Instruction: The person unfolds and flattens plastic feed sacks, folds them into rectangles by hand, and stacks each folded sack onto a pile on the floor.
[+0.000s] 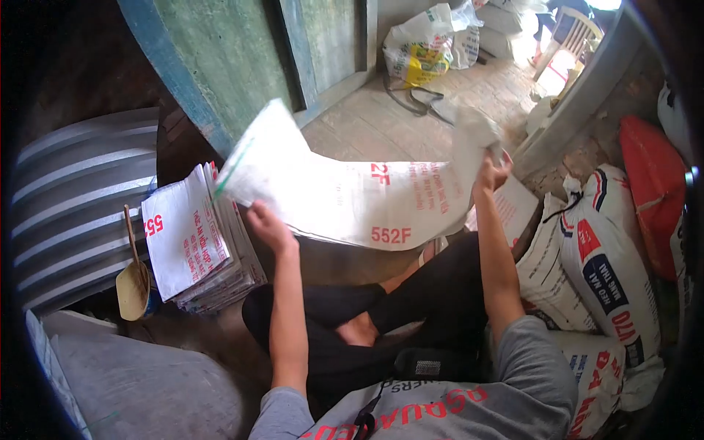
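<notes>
A white woven feed sack with red print reading 552F stretches between my two hands above my crossed legs. It sags in the middle, and its left end, edged with a green strip, stands raised. My left hand grips the sack's lower edge near that end. At the far end my right hand is closed around the bunched, blurred sack material. Left of my knee rises a stack of folded feed sacks with the same red print. Another printed sack lies on the floor below my right hand.
Filled feed bags and a red bag crowd my right side. Corrugated metal and a yellow scoop stand at left. Ahead are a green door, a plastic bag and a chair.
</notes>
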`<state>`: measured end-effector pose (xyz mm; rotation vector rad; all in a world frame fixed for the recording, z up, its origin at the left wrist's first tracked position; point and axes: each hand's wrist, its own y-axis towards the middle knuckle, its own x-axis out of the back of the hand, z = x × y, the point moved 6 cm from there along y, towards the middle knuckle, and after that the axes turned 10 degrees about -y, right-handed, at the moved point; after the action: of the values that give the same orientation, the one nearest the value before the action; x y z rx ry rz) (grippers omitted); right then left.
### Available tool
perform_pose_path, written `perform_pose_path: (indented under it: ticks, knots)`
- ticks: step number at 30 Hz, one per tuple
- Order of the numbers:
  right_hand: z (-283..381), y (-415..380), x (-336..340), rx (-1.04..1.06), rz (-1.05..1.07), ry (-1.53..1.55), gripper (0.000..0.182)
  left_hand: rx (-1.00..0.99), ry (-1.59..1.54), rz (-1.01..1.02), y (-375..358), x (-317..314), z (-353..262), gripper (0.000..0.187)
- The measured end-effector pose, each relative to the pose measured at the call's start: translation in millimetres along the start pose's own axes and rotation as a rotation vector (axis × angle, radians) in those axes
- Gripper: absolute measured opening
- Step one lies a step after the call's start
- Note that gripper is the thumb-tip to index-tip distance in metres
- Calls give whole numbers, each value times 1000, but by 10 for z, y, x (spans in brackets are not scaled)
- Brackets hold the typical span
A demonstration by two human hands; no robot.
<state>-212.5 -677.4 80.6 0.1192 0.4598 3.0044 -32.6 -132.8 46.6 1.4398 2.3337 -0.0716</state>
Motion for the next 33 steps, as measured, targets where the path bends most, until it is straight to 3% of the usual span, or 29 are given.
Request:
perform_pose_path:
  ticks: [1,2,4,7,10,13,16,19,22,23,26,28,30,33]
  knots:
    - [10,30,72,-199,-70,68,51,64,-108,-93,2,70,-161,38]
    - [-80,79,60,-246,-66,159,50,128,-216,-182,-8,141,-321,35]
    - [-540,281,31,-351,-61,331,48,-15,-88,-175,78,359,-561,41]
    - [-1325,355,-398,-842,426,750,51,14,-204,-219,297,581,-538,49]
    - [-1410,230,-463,-944,498,712,62,198,-235,-193,356,571,-418,47]
    - [-1556,375,-547,-845,491,884,56,308,-182,-146,625,732,24,47]
    - [-1500,328,-153,-634,148,-236,56,239,-172,-164,576,672,-44,49]
    - [-1317,292,-196,-360,311,-98,52,306,-249,-180,546,621,-154,50]
    - [-628,93,-316,-161,594,-43,38,206,-267,-170,590,680,-275,54]
    - [-488,-22,-403,-131,778,22,32,163,-257,-248,548,663,-345,57]
    - [29,-609,-550,131,1126,-48,32,49,-103,-265,413,523,-576,51]
    - [91,-1090,-677,222,1348,-71,38,16,-90,-259,415,517,-505,50]
    - [179,-1557,-730,487,1517,-298,51,14,-90,-205,381,467,-456,50]
    - [-73,-1995,-821,562,1845,-480,74,151,-63,-95,202,264,-418,48]
